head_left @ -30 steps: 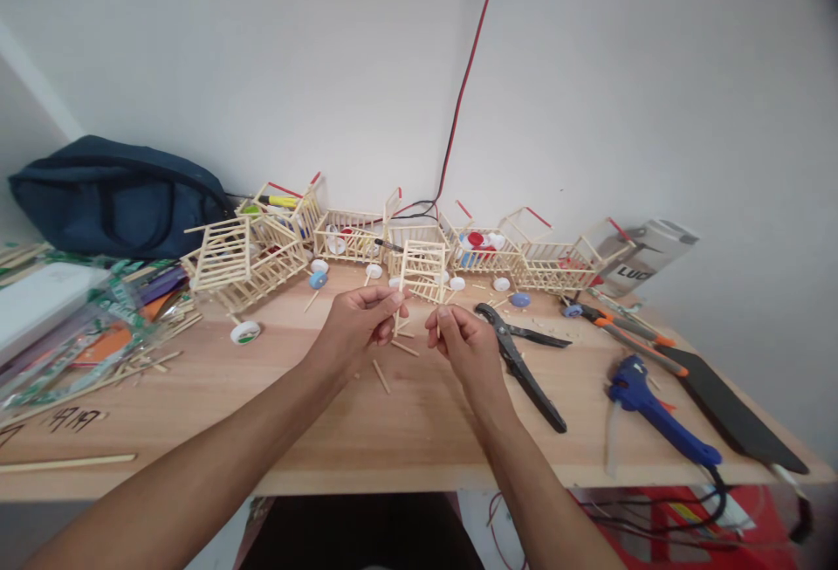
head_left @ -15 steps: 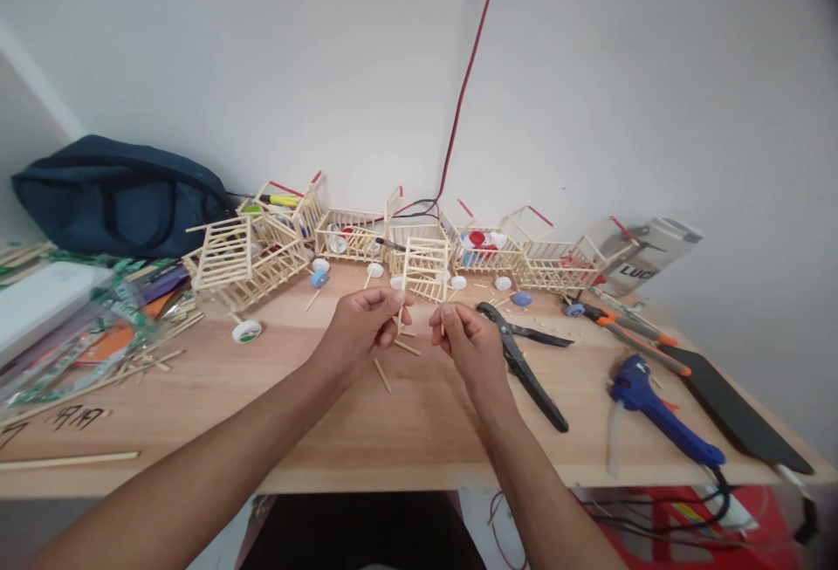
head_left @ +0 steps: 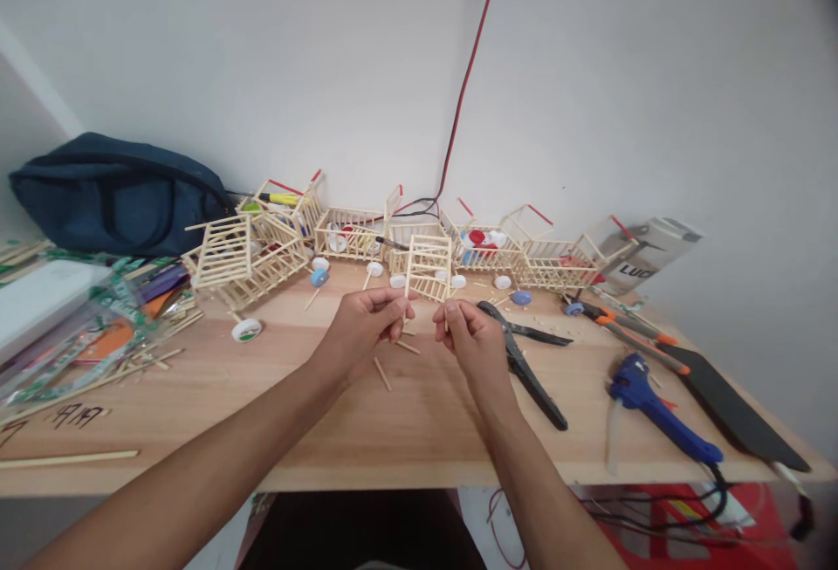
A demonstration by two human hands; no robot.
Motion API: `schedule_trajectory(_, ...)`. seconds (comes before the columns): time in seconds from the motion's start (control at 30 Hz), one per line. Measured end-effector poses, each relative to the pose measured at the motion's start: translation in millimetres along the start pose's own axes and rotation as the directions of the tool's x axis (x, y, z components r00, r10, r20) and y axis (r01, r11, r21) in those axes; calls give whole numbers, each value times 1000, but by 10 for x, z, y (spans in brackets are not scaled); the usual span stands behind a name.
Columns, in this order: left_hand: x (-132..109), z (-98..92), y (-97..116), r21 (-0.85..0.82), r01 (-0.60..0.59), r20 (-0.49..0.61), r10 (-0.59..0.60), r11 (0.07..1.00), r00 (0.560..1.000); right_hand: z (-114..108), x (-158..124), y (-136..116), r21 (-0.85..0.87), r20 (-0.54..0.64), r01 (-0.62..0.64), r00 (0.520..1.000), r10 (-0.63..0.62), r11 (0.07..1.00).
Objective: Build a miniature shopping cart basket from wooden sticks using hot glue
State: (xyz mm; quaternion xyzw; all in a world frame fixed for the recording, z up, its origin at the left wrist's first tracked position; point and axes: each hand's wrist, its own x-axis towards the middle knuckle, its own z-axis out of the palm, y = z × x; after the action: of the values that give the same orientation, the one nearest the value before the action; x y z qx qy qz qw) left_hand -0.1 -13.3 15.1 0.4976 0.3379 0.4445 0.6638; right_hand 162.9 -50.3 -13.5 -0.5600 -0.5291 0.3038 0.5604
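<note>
Between my hands stands a small ladder-like frame of wooden sticks (head_left: 430, 239), its crossbars towards the wall. My left hand (head_left: 365, 324) pinches the lower end of its left side stick between thumb and fingers. On the other side stick, my right hand (head_left: 472, 337) has a similar pinch. Behind the frame, a miniature stick cart (head_left: 415, 230) is partly hidden by it. Loose short sticks (head_left: 382, 374) lie on the wooden table (head_left: 406, 439) below my hands. Black-handled cutters (head_left: 533, 382) rest just right of my right hand.
Several stick carts with bottle-cap wheels, one a cart (head_left: 556, 264) at right, line the wall. A blue glue gun (head_left: 664, 408), orange-handled pliers (head_left: 642, 336) and a black flat blade-like piece (head_left: 733, 408) lie at right. A dark blue bag (head_left: 124, 195) and a white box (head_left: 45, 304) occupy the left.
Both hands and the stick frame have shifted slightly to the right. The pinch on each side stick stays the same.
</note>
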Motion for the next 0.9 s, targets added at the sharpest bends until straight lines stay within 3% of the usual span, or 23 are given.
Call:
schedule_trajectory(0.5,16,-30,-12,66,-6,13,5,998,1000,-6,-1,27,-4,8,12,1000,-12,1000)
schedule_trajectory(0.9,14,-20,-10,13,-1,11,1,1000,1000,-3,-9,25,-1,4,18,1000,-18,1000)
